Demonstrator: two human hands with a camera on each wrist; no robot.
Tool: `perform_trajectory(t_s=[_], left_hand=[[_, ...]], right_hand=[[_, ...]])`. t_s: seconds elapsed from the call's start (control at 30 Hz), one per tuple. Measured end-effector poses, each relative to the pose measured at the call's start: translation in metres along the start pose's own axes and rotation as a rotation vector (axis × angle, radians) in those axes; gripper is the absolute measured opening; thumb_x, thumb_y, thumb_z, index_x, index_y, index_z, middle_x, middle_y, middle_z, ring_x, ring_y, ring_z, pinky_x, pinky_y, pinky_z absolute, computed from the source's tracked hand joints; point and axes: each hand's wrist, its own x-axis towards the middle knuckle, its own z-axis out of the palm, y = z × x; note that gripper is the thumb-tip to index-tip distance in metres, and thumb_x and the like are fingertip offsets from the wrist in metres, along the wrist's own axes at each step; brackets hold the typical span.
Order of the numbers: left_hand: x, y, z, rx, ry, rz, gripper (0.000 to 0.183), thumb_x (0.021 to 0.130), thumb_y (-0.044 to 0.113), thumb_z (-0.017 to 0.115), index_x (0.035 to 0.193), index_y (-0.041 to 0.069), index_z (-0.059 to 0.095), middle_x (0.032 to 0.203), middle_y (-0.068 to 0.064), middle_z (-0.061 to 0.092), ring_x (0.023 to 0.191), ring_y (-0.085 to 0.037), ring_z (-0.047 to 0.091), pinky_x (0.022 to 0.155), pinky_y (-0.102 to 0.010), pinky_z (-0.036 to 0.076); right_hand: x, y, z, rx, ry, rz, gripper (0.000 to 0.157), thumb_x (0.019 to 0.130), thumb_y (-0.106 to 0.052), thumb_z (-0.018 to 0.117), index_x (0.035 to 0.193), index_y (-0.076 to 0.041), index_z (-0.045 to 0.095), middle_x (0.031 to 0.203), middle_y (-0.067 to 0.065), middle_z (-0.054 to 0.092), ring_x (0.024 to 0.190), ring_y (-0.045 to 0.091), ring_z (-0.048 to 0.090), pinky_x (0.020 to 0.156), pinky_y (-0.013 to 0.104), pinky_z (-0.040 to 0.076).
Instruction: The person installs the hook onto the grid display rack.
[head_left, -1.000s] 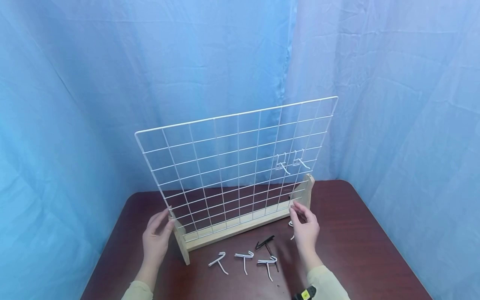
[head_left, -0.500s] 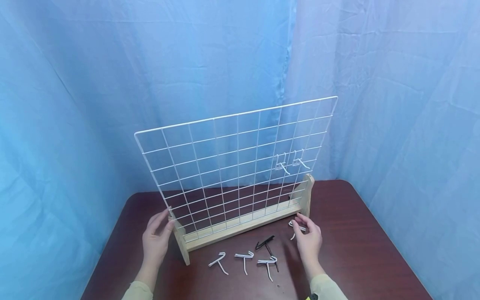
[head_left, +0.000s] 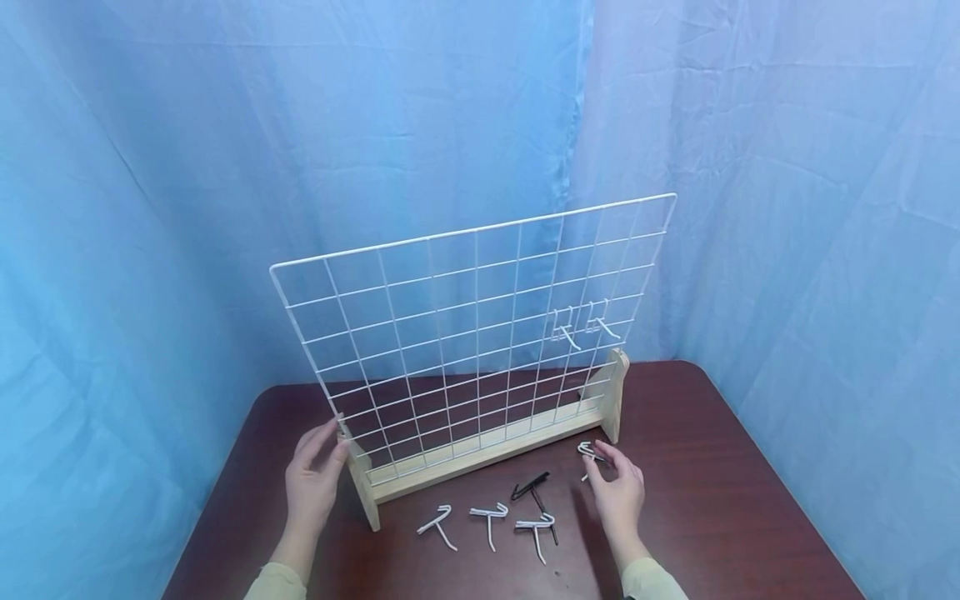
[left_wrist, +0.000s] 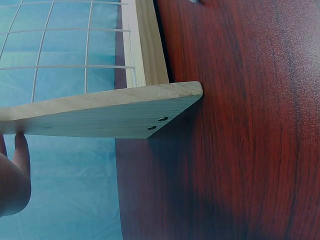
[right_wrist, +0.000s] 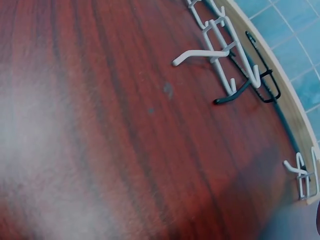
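A white wire grid panel stands upright in a light wooden stand. My left hand holds the stand's left end near its top, at the grid's edge. In the left wrist view, fingertips meet the outer face of the wooden side piece. My right hand is at a white wire hook lying by the stand's right end. Its thumb and fingers are bent around the hook's right part and partly hide it; a firm grip cannot be made out.
Several white hooks lie in front of the stand, with a black hook among them. Two white hooks hang on the grid's right side. The brown table has blue curtains behind it.
My right hand has moved down from the grid's lower right to the white hook on the table. My left hand stays at the stand's left end.
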Motion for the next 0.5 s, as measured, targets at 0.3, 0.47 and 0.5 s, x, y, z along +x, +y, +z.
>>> perform_trajectory(t_s=[0.3,0.47,0.5], left_hand=[[0.001,0.000,0.000,0.002,-0.001,-0.001,0.035,0.089,-0.013,0.064,0.123,-0.012,0.060,0.111,0.013,0.055,0.107,0.001,0.053,0.095,-0.017,0.050],[0.000,0.000,0.000,0.001,-0.001,0.007,0.035,0.088,-0.013,0.064,0.123,-0.012,0.060,0.111,0.012,0.055,0.106,0.002,0.053,0.095,-0.015,0.050],[0.000,0.000,0.000,0.001,-0.001,0.006,0.035,0.088,-0.013,0.064,0.123,-0.012,0.060,0.111,0.012,0.055,0.107,0.002,0.053,0.094,-0.015,0.050]], right_hand=[[-0.007,0.011,0.000,-0.062,0.008,-0.101,0.033,0.074,0.001,0.084,0.104,0.002,0.071,0.094,0.018,0.073,0.089,0.037,0.063,0.089,0.039,0.039],[-0.011,0.013,-0.002,-0.123,-0.026,-0.062,0.034,0.075,-0.003,0.083,0.106,0.000,0.071,0.099,0.018,0.072,0.096,0.039,0.061,0.091,0.042,0.040],[-0.012,0.014,-0.003,-0.136,-0.034,-0.053,0.034,0.075,-0.004,0.083,0.107,0.000,0.071,0.100,0.018,0.072,0.097,0.040,0.060,0.091,0.043,0.041]])
